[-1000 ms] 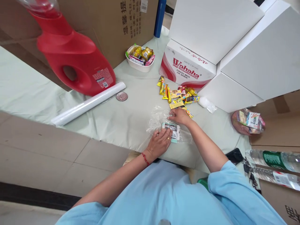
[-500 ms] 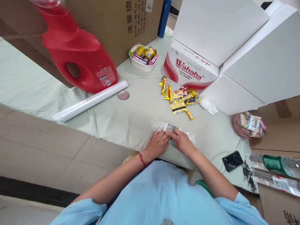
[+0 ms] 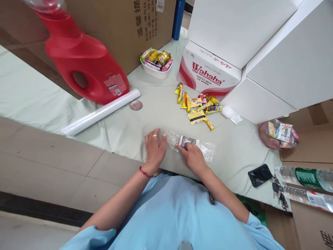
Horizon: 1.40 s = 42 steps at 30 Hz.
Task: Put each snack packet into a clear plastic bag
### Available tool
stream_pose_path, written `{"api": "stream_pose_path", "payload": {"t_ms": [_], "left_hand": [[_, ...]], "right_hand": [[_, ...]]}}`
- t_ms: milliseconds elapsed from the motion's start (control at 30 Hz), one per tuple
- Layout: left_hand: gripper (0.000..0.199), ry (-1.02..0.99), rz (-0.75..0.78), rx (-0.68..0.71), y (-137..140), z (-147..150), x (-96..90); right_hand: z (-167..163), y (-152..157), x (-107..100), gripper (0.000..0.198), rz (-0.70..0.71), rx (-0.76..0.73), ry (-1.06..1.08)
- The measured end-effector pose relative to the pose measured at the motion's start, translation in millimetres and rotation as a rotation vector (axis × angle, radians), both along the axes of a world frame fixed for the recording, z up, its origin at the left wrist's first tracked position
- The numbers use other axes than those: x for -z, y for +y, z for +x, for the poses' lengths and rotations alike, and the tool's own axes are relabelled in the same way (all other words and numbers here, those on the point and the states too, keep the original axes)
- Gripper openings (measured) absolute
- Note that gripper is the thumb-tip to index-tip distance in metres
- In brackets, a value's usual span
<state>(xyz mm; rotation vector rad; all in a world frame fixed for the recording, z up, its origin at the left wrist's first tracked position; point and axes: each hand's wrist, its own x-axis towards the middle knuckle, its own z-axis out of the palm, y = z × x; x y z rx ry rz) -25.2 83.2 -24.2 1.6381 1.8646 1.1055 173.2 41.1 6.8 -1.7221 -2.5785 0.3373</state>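
A small dark packet lies in crinkled clear plastic wrap near the table's front edge. My right hand is on the packet, its fingers curled over the near side and the index finger reaching left along it. Beside the wrap's left end, my left hand is open with thumb and fingers apart, holding nothing. It wears a ring and a red cord bracelet. Beyond the hands lie several yellow-wrapped snacks in a loose pile.
A white tub of snacks and a red jug stand behind. A plastic wrap roll and round disc lie left. White boxes, a bagged snack bundle, a phone, keys and bottles are right.
My left hand has let go of the wrap and moved left, opening. My right hand stays on the packet, which now shows more of its dark top. The view has shifted slightly.
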Motion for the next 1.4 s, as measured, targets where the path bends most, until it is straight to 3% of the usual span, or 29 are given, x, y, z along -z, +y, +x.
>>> {"api": "stream_pose_path", "payload": {"t_ms": [100,233,300,467,567,633,767,867,967,1033,1100,1167,1333,1400], "left_hand": [[0.055,0.135,-0.06,0.056,15.7,9.7,3.8],[0.021,0.187,-0.06,0.207,18.6,16.7,6.0],[0.007,0.134,-0.07,0.242,15.9,14.7,1.1],[0.007,-0.166,-0.187,0.253,7.4,14.9,-23.4],[0.015,-0.22,-0.162,0.365,-1.6,31.2,-32.5],[0.024,-0.134,-0.106,0.493,-9.9,45.8,-33.0],[0.046,0.248,0.036,0.668,-29.0,65.9,-25.0],[0.053,0.465,0.1,0.735,-38.0,68.5,-17.0],[0.055,0.587,0.136,0.78,-38.3,67.7,-11.6],[0.056,0.631,0.14,0.791,-35.8,68.2,-10.3],[0.056,0.652,0.136,0.8,-33.5,69.4,-10.4],[0.056,0.661,0.132,0.809,-32.2,70.3,-10.8],[0.056,0.664,0.13,0.822,-33.5,70.6,-10.5],[0.055,0.675,0.125,0.823,-34.8,71.9,-10.5]], "right_hand": [[-0.2,1.1,0.5,0.055,-0.008,0.005,0.034],[6.4,1.7,2.1,0.055,-0.022,0.018,0.149],[12.6,0.7,1.8,0.055,-0.042,0.017,0.273],[21.2,-4.6,0.9,0.052,-0.067,0.004,0.487],[17.9,-7.6,-0.3,0.046,-0.063,0.007,0.487],[17.0,-10.8,-3.9,0.041,-0.061,-0.001,0.501],[32.8,-21.9,-16.8,0.022,-0.151,-0.047,0.61],[59.0,-29.8,-20.2,0.024,-0.123,0.136,0.687],[83.2,-32.8,-9.6,0.025,0.154,0.502,0.568],[93.3,-33.5,1.8,0.039,0.239,0.639,0.423],[98.4,-34.6,10.1,0.046,0.18,0.649,0.372],[100.6,-35.3,10.2,0.035,0.08,0.606,0.438],[92.4,-13.9,-19.8,0.03,-0.146,0.701,0.669],[77.3,8.2,-30.8,0.027,-0.157,0.693,0.675]]}}
